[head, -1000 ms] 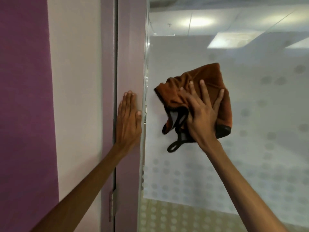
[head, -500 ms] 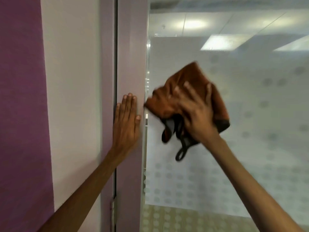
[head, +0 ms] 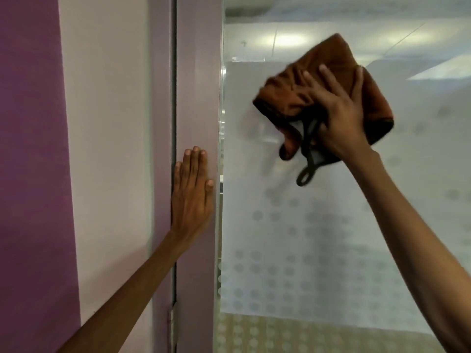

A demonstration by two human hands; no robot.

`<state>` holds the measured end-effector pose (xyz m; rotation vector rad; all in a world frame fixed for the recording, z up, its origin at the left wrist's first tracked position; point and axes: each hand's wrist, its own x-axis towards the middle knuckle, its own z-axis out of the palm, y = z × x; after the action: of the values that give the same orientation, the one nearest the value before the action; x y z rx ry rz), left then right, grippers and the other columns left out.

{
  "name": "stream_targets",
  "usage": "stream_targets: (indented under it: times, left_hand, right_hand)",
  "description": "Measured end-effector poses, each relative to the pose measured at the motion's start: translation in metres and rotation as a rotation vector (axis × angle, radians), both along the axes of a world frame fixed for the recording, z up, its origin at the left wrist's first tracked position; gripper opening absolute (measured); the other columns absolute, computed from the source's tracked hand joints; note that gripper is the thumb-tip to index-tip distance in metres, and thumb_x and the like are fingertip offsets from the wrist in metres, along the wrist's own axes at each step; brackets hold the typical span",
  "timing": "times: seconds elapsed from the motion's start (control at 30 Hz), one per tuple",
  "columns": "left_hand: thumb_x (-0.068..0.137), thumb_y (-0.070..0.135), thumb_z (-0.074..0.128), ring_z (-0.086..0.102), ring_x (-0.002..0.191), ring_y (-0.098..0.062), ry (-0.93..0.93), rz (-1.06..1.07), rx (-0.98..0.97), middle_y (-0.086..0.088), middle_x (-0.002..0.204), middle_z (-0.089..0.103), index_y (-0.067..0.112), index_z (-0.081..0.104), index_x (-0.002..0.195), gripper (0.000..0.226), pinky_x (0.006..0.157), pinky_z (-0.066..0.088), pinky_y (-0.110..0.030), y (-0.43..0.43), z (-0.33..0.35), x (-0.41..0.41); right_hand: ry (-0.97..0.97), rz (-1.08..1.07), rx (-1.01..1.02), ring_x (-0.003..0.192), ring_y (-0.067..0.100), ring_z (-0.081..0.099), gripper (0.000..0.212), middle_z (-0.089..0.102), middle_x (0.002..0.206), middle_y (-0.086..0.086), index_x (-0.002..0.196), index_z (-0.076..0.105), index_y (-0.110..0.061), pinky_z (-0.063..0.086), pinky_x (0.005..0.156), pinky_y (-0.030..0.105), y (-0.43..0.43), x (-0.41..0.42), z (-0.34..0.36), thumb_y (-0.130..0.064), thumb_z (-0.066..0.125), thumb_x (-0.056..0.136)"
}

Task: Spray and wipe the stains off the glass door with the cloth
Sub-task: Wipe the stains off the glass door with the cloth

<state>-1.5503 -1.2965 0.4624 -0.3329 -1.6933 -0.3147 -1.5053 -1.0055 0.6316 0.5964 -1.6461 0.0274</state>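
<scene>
My right hand (head: 339, 115) presses a crumpled brown cloth (head: 288, 95) flat against the glass door (head: 293, 238), high up at the top edge of its frosted, dotted film. The fingers are spread over the cloth, and a black hanging loop dangles below it. My left hand (head: 192, 192) lies flat with fingers together on the mauve door frame (head: 197, 72), just left of the glass edge, holding nothing. No spray bottle is in view.
A purple and pale pink wall (head: 76, 149) fills the left side. A hinge (head: 172, 324) sits low in the gap beside the frame. Ceiling lights reflect in the upper glass.
My right hand has swept the cloth from near the frame edge up and to the right across the glass. My left hand has stayed flat on the frame.
</scene>
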Motion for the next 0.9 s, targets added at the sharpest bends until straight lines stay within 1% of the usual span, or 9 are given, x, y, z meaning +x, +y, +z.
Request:
stream_targets:
  times: [0.13,0.3,0.4,0.5,0.57,0.63,0.7,0.77,0.9]
  left_hand:
    - [0.105,0.025,0.023,0.005,0.155,-0.019,-0.001,-0.006,0.010,-0.004,0.166,0.008,0.009,0.011,0.157,0.057,0.127,0.002,-0.039,0.000,-0.001,0.000]
    - [0.105,0.026,0.023,0.010,0.155,-0.020,-0.004,-0.028,0.005,-0.006,0.165,0.015,0.005,0.020,0.156,0.056,0.127,0.004,-0.038,-0.001,0.000,0.001]
    - [0.104,0.023,0.024,0.010,0.155,-0.019,-0.006,-0.039,-0.004,-0.006,0.165,0.016,0.005,0.019,0.156,0.055,0.127,0.003,-0.036,-0.003,-0.002,0.001]
    - [0.104,0.023,0.025,0.008,0.155,-0.019,-0.025,-0.047,0.002,-0.007,0.166,0.015,0.006,0.017,0.157,0.055,0.127,0.003,-0.037,-0.002,-0.002,0.001]
    - [0.104,0.022,0.025,0.008,0.155,-0.020,-0.027,-0.047,0.003,-0.008,0.166,0.015,0.005,0.017,0.157,0.056,0.127,0.004,-0.039,-0.001,-0.003,0.002]
    - [0.104,0.022,0.025,0.010,0.155,-0.020,-0.025,-0.045,0.005,-0.010,0.165,0.017,0.004,0.019,0.156,0.055,0.127,0.004,-0.039,-0.001,-0.003,0.002]
    - [0.104,0.023,0.024,0.012,0.155,-0.020,-0.015,-0.043,0.010,-0.011,0.165,0.020,0.004,0.020,0.156,0.055,0.127,0.005,-0.038,0.000,-0.003,0.003]
    - [0.105,0.023,0.024,0.014,0.155,-0.021,-0.005,-0.041,0.006,-0.010,0.165,0.021,0.005,0.021,0.156,0.055,0.127,0.007,-0.039,-0.001,-0.003,0.002]
    - [0.104,0.021,0.027,0.012,0.155,-0.021,0.000,-0.060,0.002,-0.008,0.166,0.018,0.006,0.018,0.157,0.056,0.127,0.007,-0.041,-0.001,-0.004,0.000]
  right_hand:
    - [-0.001,0.086,0.053,0.148,0.025,0.032,0.045,0.048,0.151,0.000,0.137,0.058,-0.021,-0.004,0.118,0.063,-0.032,-0.006,-0.008,-0.015,0.043,0.095]
    - [-0.101,0.216,0.298,0.146,0.027,0.036,0.042,0.051,0.148,0.002,0.133,0.061,-0.016,0.000,0.121,0.061,-0.038,-0.010,-0.107,-0.024,0.041,0.097]
    - [-0.291,0.276,0.471,0.151,0.025,0.025,0.045,0.037,0.158,0.003,0.143,0.052,-0.015,0.013,0.123,0.054,-0.027,-0.016,-0.191,-0.022,0.027,0.106]
    - [-0.776,0.894,0.029,0.143,0.038,0.037,0.053,0.036,0.156,0.016,0.150,0.042,-0.025,0.032,0.118,0.052,-0.015,0.010,-0.248,-0.003,0.017,0.108]
    - [-1.017,1.151,-0.049,0.138,0.037,0.045,0.048,0.043,0.152,0.017,0.148,0.043,-0.028,0.033,0.117,0.052,-0.004,0.016,-0.259,-0.008,0.037,0.105]
    - [-1.044,1.042,-0.140,0.135,0.039,0.048,0.045,0.047,0.149,0.018,0.142,0.052,-0.024,0.033,0.115,0.054,-0.009,0.020,-0.230,-0.014,0.051,0.099]
    - [-0.677,0.721,0.003,0.138,0.024,0.048,0.047,0.047,0.151,0.007,0.142,0.052,-0.017,0.034,0.116,0.050,-0.020,0.016,-0.176,-0.023,0.056,0.095]
    - [-0.313,0.379,0.249,0.142,0.015,0.041,0.052,0.044,0.153,0.003,0.143,0.047,-0.010,0.020,0.123,0.051,-0.029,0.008,-0.108,-0.027,0.055,0.095]
    - [-0.111,0.040,0.291,0.149,0.030,0.029,0.051,0.046,0.151,0.003,0.139,0.056,-0.019,-0.002,0.119,0.062,-0.043,0.004,0.001,-0.031,0.040,0.093]
